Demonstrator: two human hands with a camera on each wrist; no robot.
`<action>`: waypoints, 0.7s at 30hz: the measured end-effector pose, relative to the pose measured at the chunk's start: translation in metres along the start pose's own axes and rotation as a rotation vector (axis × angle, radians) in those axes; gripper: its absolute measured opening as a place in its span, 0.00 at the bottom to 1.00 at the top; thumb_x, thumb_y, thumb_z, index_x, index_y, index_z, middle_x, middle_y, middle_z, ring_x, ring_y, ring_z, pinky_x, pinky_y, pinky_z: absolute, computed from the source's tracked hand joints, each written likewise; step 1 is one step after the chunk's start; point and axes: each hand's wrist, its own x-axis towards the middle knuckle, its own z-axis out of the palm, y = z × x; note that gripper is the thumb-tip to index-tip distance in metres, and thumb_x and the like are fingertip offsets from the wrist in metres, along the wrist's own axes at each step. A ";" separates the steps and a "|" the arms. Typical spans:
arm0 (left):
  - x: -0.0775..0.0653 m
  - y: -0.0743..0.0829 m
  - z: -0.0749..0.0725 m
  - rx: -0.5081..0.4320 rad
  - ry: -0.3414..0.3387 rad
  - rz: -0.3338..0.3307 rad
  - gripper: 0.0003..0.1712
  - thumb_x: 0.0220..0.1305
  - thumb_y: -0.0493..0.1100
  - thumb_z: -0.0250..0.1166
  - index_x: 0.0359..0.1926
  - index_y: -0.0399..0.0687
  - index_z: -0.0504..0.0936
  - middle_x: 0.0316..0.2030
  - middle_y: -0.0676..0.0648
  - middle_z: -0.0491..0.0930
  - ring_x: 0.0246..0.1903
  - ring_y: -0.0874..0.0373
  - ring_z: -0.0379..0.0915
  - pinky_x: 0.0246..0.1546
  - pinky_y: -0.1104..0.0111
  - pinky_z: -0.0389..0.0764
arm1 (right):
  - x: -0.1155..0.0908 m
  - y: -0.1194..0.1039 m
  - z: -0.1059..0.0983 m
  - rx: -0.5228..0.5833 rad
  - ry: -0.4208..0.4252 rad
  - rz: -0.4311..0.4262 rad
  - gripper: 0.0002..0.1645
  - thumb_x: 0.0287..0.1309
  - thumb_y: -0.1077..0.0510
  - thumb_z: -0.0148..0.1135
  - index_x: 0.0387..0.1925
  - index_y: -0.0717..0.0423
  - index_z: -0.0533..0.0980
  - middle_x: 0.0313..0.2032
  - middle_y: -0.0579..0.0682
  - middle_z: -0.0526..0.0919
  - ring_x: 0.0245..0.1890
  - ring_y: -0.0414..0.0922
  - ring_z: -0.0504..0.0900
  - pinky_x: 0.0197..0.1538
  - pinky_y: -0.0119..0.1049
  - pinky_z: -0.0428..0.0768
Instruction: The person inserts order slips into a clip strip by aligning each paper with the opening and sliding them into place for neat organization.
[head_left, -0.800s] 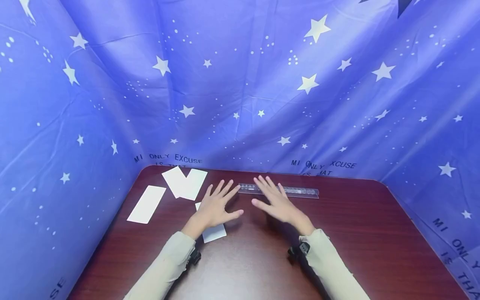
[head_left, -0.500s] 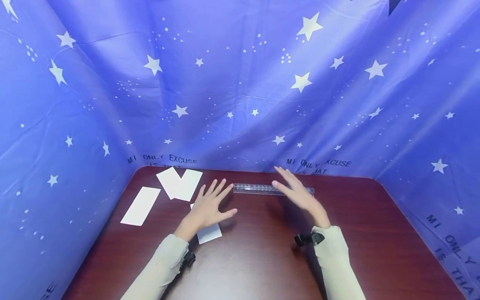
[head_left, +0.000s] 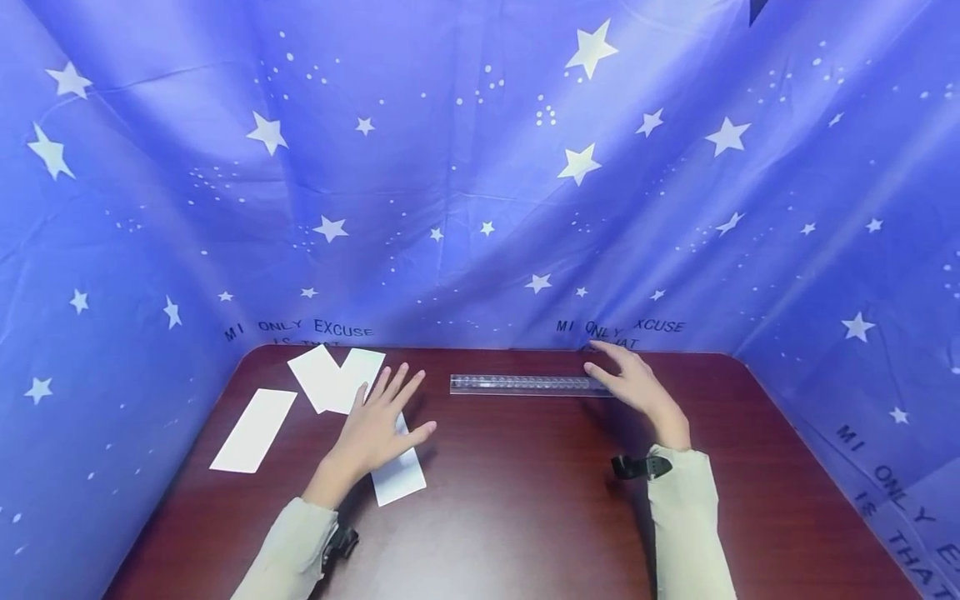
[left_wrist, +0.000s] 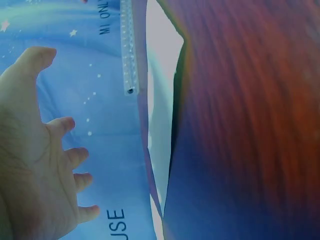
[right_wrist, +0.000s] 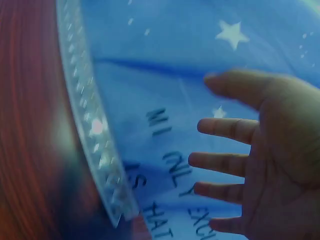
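My left hand (head_left: 375,429) hovers with spread fingers over a white card (head_left: 403,482), covering part of it. In the left wrist view, a gap shows between the left hand (left_wrist: 40,155) and that card (left_wrist: 161,85). A long clear plastic strip (head_left: 517,385) with a row of small bumps lies near the table's back edge. My right hand (head_left: 637,390) is raised by the strip's right end and hides that end. The right wrist view shows the right hand (right_wrist: 285,150) with fingers extended, holding nothing, apart from the strip (right_wrist: 87,105).
Two overlapping white cards (head_left: 318,379) lie at the back left of the dark red wooden table (head_left: 525,500). Another white card (head_left: 253,431) is further left. A blue star-printed curtain (head_left: 450,167) surrounds the table's back and sides.
The right hand has moved right, from over the strip's middle to its right end. My left hand has shifted slightly left, showing more of the card below. The head view has turned a little right.
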 end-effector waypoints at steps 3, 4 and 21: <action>-0.001 -0.002 -0.005 -0.009 0.005 -0.019 0.47 0.56 0.76 0.49 0.72 0.66 0.49 0.73 0.48 0.49 0.72 0.45 0.39 0.69 0.39 0.46 | 0.002 0.006 0.002 -0.093 0.035 -0.018 0.31 0.63 0.47 0.54 0.63 0.57 0.65 0.62 0.63 0.68 0.63 0.63 0.62 0.62 0.66 0.59; 0.000 -0.003 -0.007 -0.008 0.013 -0.020 0.47 0.56 0.76 0.49 0.72 0.66 0.49 0.73 0.48 0.49 0.72 0.45 0.39 0.69 0.39 0.46 | 0.003 0.008 0.004 -0.113 0.043 -0.018 0.30 0.63 0.48 0.55 0.62 0.57 0.66 0.61 0.63 0.69 0.62 0.63 0.62 0.62 0.66 0.59; -0.003 0.001 -0.014 -0.019 -0.002 -0.039 0.47 0.57 0.75 0.48 0.73 0.68 0.44 0.74 0.49 0.44 0.73 0.48 0.35 0.71 0.41 0.42 | -0.005 0.038 0.023 -0.264 0.071 0.090 0.18 0.62 0.53 0.55 0.53 0.53 0.70 0.51 0.59 0.71 0.54 0.62 0.60 0.55 0.66 0.52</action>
